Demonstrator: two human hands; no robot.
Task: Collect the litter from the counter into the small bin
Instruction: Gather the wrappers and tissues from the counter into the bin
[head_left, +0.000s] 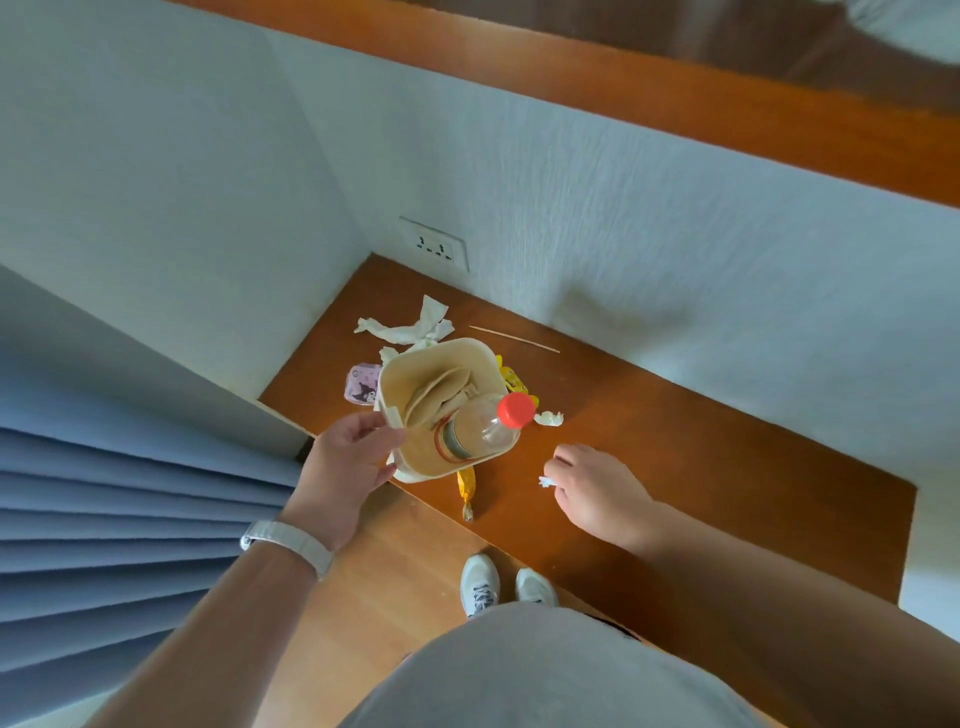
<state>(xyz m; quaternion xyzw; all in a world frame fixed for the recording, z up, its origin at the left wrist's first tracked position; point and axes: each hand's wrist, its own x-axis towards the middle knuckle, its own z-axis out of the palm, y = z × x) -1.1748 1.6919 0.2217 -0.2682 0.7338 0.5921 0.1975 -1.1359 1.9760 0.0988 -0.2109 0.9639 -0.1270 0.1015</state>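
My left hand (350, 457) grips the near left rim of the small cream bin (480, 364), held over the brown counter (701, 447). Inside the bin stand a clear plastic bottle with a red cap (514, 409) and brown paper. My right hand (592, 488) rests low on the counter to the right of the bin and pinches a small white scrap (545, 481). Around the bin lie crumpled white tissues (410, 330), a thin wooden stick (514, 339), a pink sticker packet (361, 389), yellow wrappers (466, 488), and a small white paper ball (550, 418).
A wall socket (434, 245) sits on the white wall behind the counter. Blue curtains (119, 530) hang at the left. A wooden shelf (675, 93) runs above. My shoes (506, 584) stand on the wooden floor below the counter's front edge.
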